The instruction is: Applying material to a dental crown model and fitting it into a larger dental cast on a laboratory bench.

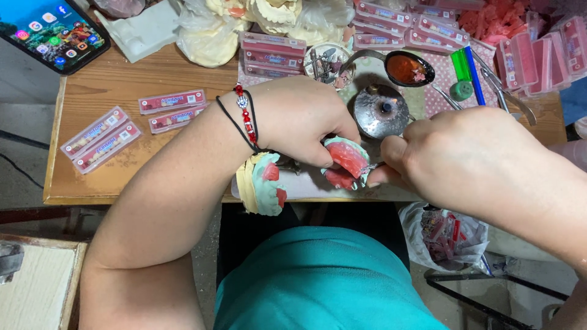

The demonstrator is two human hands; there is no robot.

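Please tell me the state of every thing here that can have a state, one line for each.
left hand: closed around the dental model
right hand: closed on a thin metal tool, its tip at the model
dental model: held up, pink wax on it
second model: resting at the table edge, untouched
phone: screen on
metal ladle: holds red wax

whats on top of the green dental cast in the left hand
Pink wax covers the top of the green dental cast held in the left hand. The fingers hide its rear part, and the right hand hides its right edge.
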